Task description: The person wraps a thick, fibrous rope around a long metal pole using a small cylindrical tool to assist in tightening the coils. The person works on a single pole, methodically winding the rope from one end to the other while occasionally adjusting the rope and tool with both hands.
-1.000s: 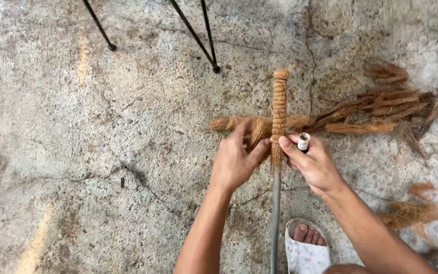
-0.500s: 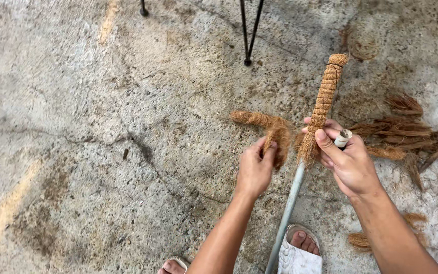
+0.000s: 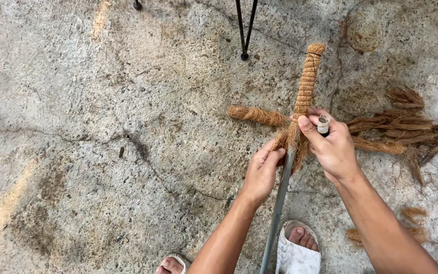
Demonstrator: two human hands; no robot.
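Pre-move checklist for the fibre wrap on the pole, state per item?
1. Left hand on the loose fibre at the pole: ok, fingers pinch it.
2. Right hand on the wrapped section: ok, thumb presses its base.
3. Spool secured: ok, sits between right fingers.
4. Thread taut from spool to wrap: cannot tell, too thin to see.
5. Spare fibre bundles in reach: ok, lying right of the hand.
6. Foot away from pole: not ok, right beside it.
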